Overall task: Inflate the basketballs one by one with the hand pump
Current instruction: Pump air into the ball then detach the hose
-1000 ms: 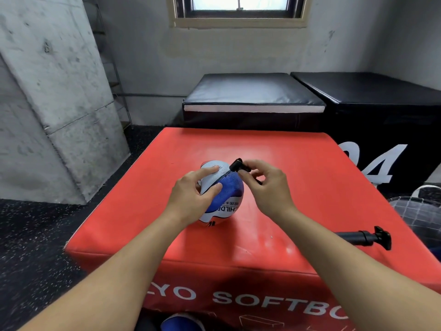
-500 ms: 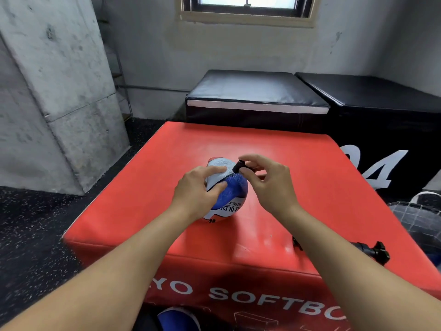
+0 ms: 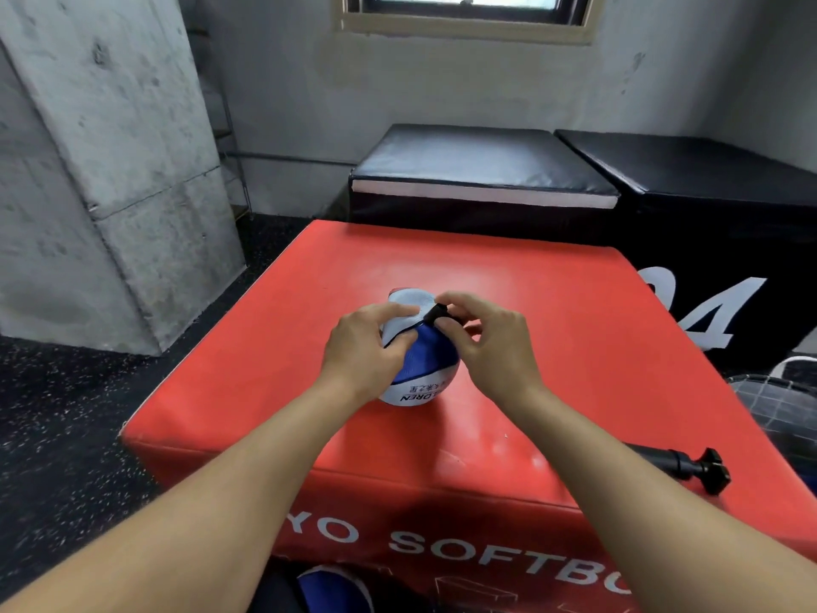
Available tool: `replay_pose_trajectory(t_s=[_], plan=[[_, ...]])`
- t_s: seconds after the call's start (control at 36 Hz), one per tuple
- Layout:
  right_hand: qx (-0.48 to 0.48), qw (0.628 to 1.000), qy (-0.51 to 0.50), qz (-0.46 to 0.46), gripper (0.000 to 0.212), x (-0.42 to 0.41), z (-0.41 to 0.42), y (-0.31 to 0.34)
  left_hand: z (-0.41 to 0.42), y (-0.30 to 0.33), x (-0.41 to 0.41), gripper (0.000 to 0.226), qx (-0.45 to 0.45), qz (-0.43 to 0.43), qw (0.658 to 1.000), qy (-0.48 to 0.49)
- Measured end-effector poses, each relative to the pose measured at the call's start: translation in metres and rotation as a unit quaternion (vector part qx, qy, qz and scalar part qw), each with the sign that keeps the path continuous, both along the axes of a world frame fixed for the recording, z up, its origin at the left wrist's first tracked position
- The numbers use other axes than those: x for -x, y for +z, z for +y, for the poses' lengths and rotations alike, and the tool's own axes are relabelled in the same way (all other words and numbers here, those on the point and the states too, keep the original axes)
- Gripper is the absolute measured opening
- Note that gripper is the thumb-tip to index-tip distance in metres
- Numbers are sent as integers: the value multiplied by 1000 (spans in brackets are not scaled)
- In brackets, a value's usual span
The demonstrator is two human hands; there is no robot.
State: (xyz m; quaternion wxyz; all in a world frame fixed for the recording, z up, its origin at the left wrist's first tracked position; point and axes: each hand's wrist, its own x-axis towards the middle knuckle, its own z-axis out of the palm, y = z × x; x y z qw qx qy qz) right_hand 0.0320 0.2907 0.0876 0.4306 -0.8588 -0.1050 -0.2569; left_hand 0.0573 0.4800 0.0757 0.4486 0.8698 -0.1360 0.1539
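A small blue-and-white basketball (image 3: 422, 378) rests on the red soft box (image 3: 574, 347). My left hand (image 3: 367, 347) grips its left side, thumb on the blue panel. The fingertips of my right hand (image 3: 482, 342) pinch the black pump nozzle (image 3: 435, 312) against the top of the ball. The black hand pump (image 3: 681, 464) lies on the box's right front corner, partly hidden behind my right forearm; its T-handle points right.
Another blue ball (image 3: 336, 590) shows at the bottom edge, below the box front. Two black padded boxes (image 3: 482, 170) stand behind the red one. A wire basket (image 3: 782, 404) sits at the right. A concrete pillar (image 3: 101, 170) rises at the left.
The nozzle has come down from just above the ball onto its top. My right fingers have closed tighter around it. The view has tilted down slightly.
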Motion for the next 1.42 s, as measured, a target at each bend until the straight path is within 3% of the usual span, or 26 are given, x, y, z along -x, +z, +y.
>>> replay_pose_trajectory(t_s=[0.14,0.28,0.39,0.5,0.61,0.69,0.75,0.83,0.97,1.17,1.42], plan=[[-5,1000,20,23,39,11,-22,12,-13,5,1,36,3,-33,999,5],[1,998,-45,52,38,29,-77,17,-35,10,-10,42,11,-104,994,27],[74,984,-82,143,30,51,-126,9,-42,-9,-30,63,-60,-39,997,-23],[173,937,-54,297,36,79,-168,-1,-41,-32,-35,93,-113,13,988,-105],[208,882,1,422,58,106,-186,-2,-41,-27,-32,86,-94,22,987,-128],[234,853,13,467,76,121,-174,-13,-43,-26,-27,85,-99,12,987,-123],[257,846,-2,467,78,126,-159,-27,-43,-25,-24,84,-110,-1,988,-112],[255,865,-17,432,76,128,-138,-42,-44,-19,-19,82,-104,-10,990,-92],[194,903,-1,383,52,130,-114,-46,-52,-7,-2,78,-102,-27,990,-97],[177,912,36,368,28,132,-106,-48,-71,-2,30,65,-126,-99,969,-187],[215,908,57,355,34,133,-104,-61,-82,-17,60,45,-213,43,921,-323]])
